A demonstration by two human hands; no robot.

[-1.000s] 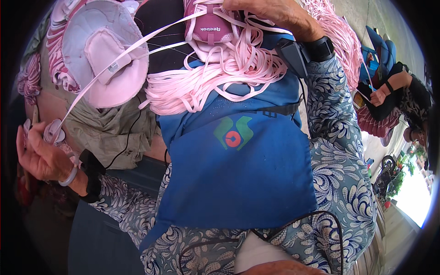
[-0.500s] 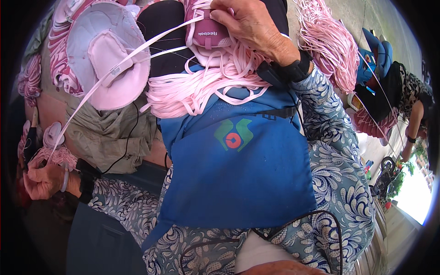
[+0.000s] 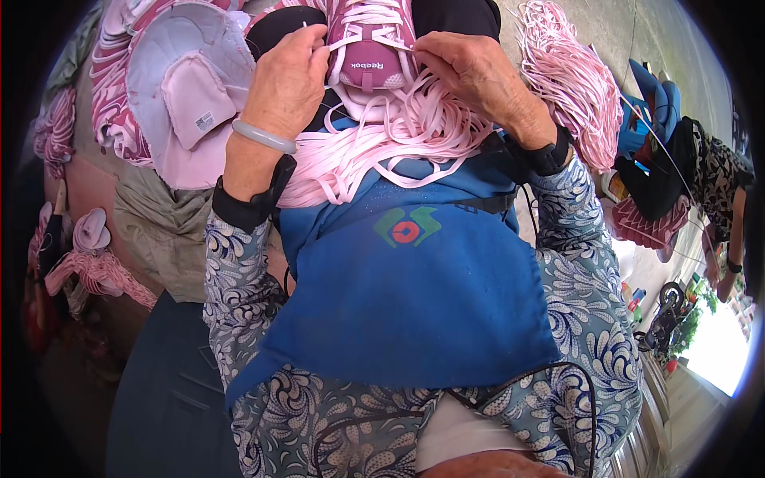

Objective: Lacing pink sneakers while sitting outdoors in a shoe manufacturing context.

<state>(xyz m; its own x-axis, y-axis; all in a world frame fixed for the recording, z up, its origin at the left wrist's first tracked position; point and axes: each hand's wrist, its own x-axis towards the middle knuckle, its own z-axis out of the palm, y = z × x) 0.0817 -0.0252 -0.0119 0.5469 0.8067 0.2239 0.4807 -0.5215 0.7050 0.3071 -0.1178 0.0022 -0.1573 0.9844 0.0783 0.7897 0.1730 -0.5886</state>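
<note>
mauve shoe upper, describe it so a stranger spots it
From the blue cloth apron, go up past the heaped flat pale-pink laces. Between the left hand and right hand is the mauve shoe upper; unlike the open pale fabric piece leftward, white lacing crosses it.

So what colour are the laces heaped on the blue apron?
Pale pink; the laces show best in the head view.

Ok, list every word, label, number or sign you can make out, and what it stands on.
Purple shoe: one white word, readable, but I don't copy printed words.
Blue apron: a green-and-red emblem; dark marks above it, too small to read.
Pink flap: a small label, too small to read.
</note>
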